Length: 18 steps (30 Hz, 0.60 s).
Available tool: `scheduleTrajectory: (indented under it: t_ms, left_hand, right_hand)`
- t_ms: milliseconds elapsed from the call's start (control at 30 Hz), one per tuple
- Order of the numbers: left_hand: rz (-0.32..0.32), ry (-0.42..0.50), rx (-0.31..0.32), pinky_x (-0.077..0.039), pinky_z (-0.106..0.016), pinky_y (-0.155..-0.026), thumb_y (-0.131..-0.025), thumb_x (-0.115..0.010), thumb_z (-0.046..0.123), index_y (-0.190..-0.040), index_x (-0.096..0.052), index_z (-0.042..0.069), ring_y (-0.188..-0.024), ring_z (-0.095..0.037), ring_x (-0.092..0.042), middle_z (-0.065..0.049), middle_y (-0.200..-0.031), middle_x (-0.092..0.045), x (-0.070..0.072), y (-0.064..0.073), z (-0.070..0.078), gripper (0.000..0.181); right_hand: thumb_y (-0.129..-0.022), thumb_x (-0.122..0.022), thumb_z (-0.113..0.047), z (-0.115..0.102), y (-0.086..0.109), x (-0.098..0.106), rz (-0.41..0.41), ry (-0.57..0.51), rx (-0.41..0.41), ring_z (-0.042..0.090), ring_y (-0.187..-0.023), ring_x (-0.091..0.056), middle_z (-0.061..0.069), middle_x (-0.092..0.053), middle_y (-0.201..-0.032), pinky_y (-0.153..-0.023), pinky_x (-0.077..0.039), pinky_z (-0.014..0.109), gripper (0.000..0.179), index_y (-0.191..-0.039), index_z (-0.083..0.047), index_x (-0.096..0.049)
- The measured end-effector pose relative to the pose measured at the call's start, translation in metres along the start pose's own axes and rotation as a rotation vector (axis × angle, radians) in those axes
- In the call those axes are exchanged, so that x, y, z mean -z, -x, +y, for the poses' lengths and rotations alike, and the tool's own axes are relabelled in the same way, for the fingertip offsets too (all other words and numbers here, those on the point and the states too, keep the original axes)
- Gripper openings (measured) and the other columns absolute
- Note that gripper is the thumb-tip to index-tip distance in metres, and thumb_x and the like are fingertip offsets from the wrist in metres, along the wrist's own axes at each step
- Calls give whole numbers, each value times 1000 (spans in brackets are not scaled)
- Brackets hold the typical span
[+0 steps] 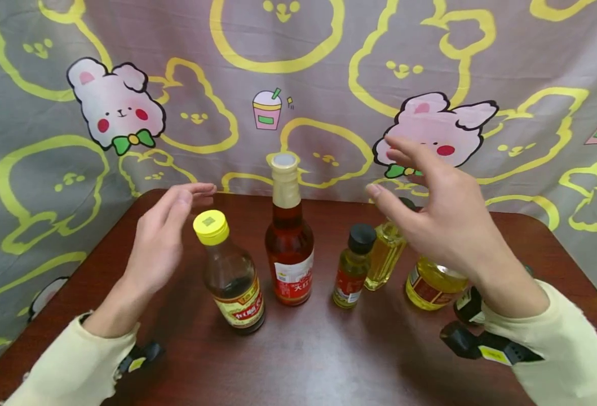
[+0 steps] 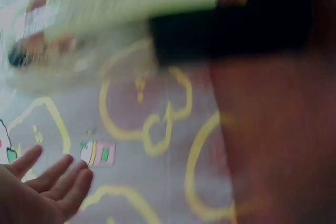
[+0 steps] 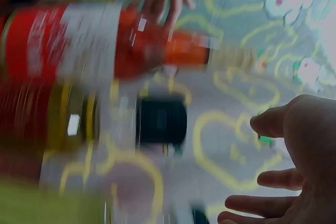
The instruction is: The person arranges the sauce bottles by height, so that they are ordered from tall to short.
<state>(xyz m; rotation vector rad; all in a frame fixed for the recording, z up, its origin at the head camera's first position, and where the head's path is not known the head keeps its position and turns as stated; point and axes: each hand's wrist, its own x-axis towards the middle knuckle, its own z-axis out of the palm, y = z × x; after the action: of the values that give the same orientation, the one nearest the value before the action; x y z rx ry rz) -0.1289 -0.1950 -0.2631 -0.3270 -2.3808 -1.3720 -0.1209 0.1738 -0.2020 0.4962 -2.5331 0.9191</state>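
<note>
The left hand is hovering, fingers extended around nothing, beside the yellow-capped bottle, while the right hand, thumb and fingers apart, is hovering near the slim oil bottle on the table, where the closely placed dark-capped bottle is calling for slow, careful reaching.

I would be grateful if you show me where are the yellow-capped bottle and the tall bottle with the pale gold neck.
Yellow-capped bottle [image 1: 233, 275]: head view, on its glass body.
Tall bottle [image 1: 289, 241]: head view, on its glass shoulder.
</note>
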Motion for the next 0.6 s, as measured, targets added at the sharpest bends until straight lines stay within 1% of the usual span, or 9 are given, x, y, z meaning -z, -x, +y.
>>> scheduleTrajectory:
  t_ms: [67, 133, 200, 300, 400, 533, 600]
  left_hand:
    - [-2, 213, -42, -47, -19, -108, -116, -36, 35, -140, -63, 8, -126, -19, -67, -7, -137, -71, -10, 9, -2, 45]
    - [-15, 374, -86, -49, -21, -107, -116, -33, 32, -140, -61, 3, -125, -20, -67, -10, -136, -71, -20, 18, -5, 47]
    - [-41, 486, -124, -52, -24, -104, -115, -33, 29, -141, -57, -2, -125, -23, -67, -13, -136, -71, -28, 25, -10, 47]
    - [-78, 519, -147, -55, -27, -103, -115, -30, 30, -144, -52, -7, -126, -24, -67, -17, -139, -68, -37, 32, -15, 51]
    - [-107, 563, -174, -56, -28, -102, -115, -29, 33, -145, -50, -8, -126, -24, -67, -15, -140, -69, -42, 36, -18, 55]
    - [-150, 636, -268, -55, -30, -106, -115, -29, 34, -146, -49, -8, -127, -24, -68, -14, -141, -69, -46, 39, -23, 56]
    - [-171, 655, -318, -55, -30, -106, -115, -30, 32, -146, -48, -9, -128, -24, -69, -15, -141, -69, -47, 40, -26, 55]
  right_hand:
    - [-98, -77, -35, -13, 0, -10, -7, -49, 40, 35, -133, -66, 7, -63, -153, -110, -52, 58, 69, -159, -27, -47]
    - [-97, -78, -32, -25, 0, -21, -20, -98, 76, 28, -137, -65, 4, -62, -153, -112, -53, 53, 71, -160, -23, -46]
    - [-96, -79, -31, -37, 0, -31, -44, -139, 87, 21, -140, -62, 2, -61, -155, -114, -52, 48, 75, -161, -21, -43]
    - [-94, -82, -28, -51, 0, -44, -73, -201, 83, 15, -143, -58, 0, -57, -158, -117, -50, 40, 81, -163, -17, -39]
    - [-93, -83, -25, -60, 1, -57, -80, -273, 78, 16, -147, -55, 4, -52, -161, -119, -49, 38, 87, -164, -14, -35]
    - [-92, -83, -19, -63, 4, -78, -66, -368, 82, 18, -148, -53, 6, -52, -160, -119, -48, 41, 90, -166, -12, -31]
    - [-91, -84, -17, -63, 6, -88, -53, -397, 80, 18, -145, -55, 7, -54, -157, -118, -49, 41, 91, -165, -11, -31]
